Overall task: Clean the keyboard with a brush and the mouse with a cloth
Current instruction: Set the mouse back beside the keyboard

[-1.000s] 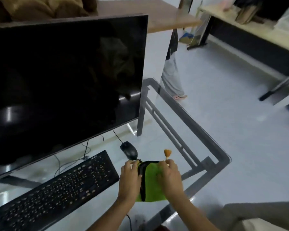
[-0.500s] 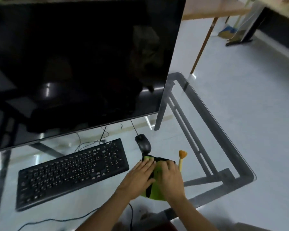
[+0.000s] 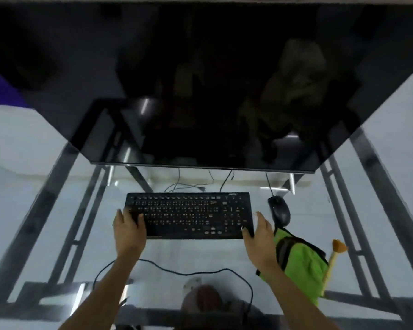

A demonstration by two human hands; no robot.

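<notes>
Both hands (image 3: 128, 231) (image 3: 260, 232) now off cloth (image 3: 300, 265), gripping keyboard (image 3: 188, 215).

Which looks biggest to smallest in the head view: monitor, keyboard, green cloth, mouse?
1. monitor, by far the largest.
2. keyboard.
3. green cloth, though it lies nearer the camera and is crumpled, so its true spread is unsure.
4. mouse, the smallest.

One keyboard (image 3: 188, 215), one mouse (image 3: 279, 210), one monitor (image 3: 200, 91). One green cloth (image 3: 303, 265), one brush (image 3: 333, 260). Two hands: left (image 3: 128, 231), right (image 3: 260, 236).
</notes>
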